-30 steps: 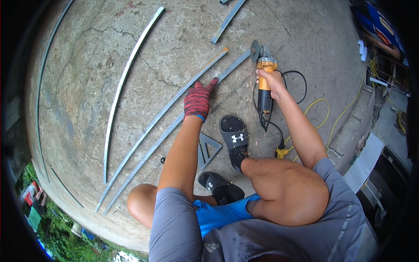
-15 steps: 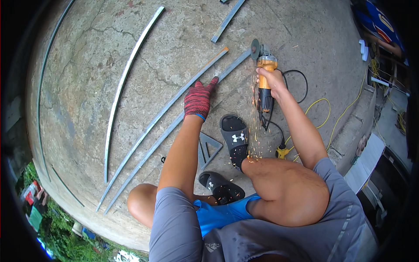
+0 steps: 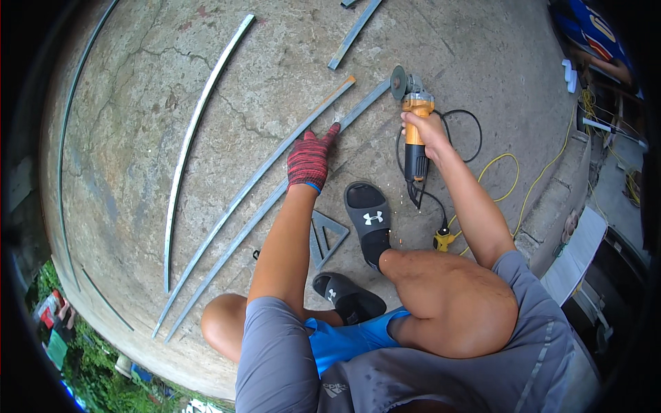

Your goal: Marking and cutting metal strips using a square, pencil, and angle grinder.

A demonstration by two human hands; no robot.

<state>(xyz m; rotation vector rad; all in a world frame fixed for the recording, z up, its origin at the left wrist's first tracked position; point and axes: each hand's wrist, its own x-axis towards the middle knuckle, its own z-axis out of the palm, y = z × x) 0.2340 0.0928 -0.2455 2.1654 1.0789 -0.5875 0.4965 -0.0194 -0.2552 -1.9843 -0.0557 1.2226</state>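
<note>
My left hand point(image 3: 308, 160), in a red-and-black knit glove, grips a long grey metal tube point(image 3: 363, 104) near its far end, the thumb lying along it. A second tube point(image 3: 329, 98) with a rusty tip runs alongside, next to the fingertips. In my bare right hand point(image 3: 429, 132) is a yellow-and-black angle grinder point(image 3: 418, 105), held by its body. Its cutting disc point(image 3: 398, 83) stands upright at the end of the gripped tube; whether it touches is hard to tell. A few faint sparks hang below the grinder.
A metal set square point(image 3: 332, 221) lies beside my sandalled feet. More metal bars point(image 3: 198, 113) rest on the concrete at left and far ahead. The grinder's black cord meets a yellow connector point(image 3: 443, 239) and yellow cable at right. Another person's arm point(image 3: 606, 67) shows at far right.
The dense stream of sparks has thinned to a few specks. The grinder has shifted slightly left and down in the picture, as have the tubes. Both hands keep their hold.
</note>
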